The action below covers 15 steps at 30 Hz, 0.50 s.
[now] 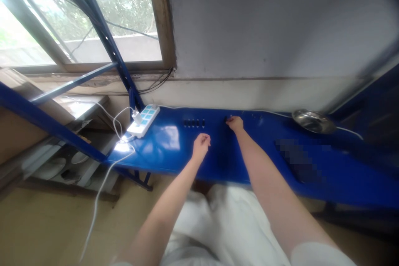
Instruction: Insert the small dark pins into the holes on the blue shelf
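Observation:
Several small dark cylinder-like pieces (193, 123) stand side by side in a short row on the blue table, the rightmost slightly apart from the others. My left hand (202, 145) hovers just in front of that row with its fingers curled together; what they hold, if anything, is hidden. Farther right, near the back of the table, my right hand (236, 123) pinches a small dark piece (226, 119) between its fingertips, too small to tell in detail. Small bits (257, 116) lie on the table to the right of that hand.
A white power strip (144, 120) with a plugged-in charger lies at the table's left end, its cable (101, 187) hanging down. A shiny metal bowl (313, 121) and a blurred dark flat object (296, 160) are on the right. Blue rack posts (102, 29) rise at left.

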{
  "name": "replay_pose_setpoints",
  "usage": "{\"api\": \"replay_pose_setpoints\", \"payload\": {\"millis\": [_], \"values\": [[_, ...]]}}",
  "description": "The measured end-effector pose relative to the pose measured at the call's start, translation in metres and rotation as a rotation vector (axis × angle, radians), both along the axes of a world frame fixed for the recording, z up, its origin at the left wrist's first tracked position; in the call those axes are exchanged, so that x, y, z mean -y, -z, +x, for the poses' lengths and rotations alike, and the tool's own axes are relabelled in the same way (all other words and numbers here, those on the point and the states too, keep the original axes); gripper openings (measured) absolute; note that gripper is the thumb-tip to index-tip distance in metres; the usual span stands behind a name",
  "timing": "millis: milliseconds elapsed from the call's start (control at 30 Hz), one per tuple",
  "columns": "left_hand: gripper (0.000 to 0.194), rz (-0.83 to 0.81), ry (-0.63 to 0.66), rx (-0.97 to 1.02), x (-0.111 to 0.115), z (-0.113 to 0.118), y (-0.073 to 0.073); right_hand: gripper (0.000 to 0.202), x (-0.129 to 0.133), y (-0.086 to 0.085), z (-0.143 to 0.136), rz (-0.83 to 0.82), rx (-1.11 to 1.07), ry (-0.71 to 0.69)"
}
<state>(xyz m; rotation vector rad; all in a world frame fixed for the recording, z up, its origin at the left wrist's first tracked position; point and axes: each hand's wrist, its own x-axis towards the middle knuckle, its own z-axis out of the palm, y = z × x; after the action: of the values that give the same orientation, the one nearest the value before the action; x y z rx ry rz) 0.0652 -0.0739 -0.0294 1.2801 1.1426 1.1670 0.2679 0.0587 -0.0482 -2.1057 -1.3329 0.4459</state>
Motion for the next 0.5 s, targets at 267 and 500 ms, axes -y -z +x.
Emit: {"api": "replay_pose_setpoints", "payload": {"millis": [267,500], "values": [[0.013,0.007,0.002,-0.014,0.001,-0.001,-0.001,0.009,0.005,0.000,-0.001,0.068,-0.021,-0.003],[0.015,0.027,-0.001,0.014,0.001,0.000,0.002,0.018,0.042,0.010,-0.018,0.296,-0.032,-0.009]]}}
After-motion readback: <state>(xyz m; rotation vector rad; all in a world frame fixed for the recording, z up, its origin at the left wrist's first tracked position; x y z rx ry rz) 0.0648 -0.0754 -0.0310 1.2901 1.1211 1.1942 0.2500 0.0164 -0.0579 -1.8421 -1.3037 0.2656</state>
